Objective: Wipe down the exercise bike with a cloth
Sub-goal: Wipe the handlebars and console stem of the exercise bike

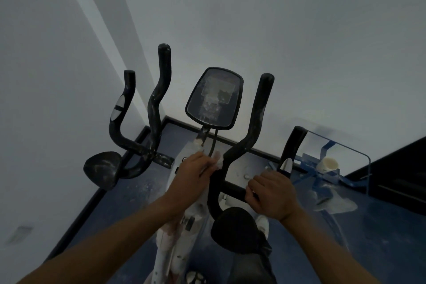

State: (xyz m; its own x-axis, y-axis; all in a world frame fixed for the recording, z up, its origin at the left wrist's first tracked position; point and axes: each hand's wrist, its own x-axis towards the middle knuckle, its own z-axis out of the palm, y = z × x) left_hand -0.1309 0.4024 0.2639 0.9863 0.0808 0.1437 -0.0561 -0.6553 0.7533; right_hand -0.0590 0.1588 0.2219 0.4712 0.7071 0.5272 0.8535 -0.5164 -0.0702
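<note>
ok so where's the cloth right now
In the head view the white cloth sits just left of centre, held by the left hand against the base of the black handlebar, below the console screen.

Dim, bluish cast, wide-angle edge distortion

The exercise bike (184, 226) has a white frame smeared with pale dust, black handlebars (255, 117) streaked grey-white, and a black-rimmed console (214, 99) with a blotchy grey face. The cloth (219, 161) is white. The floor (380, 237) is dark blue, speckled white; the walls (299, 30) are pale grey-white.
</note>
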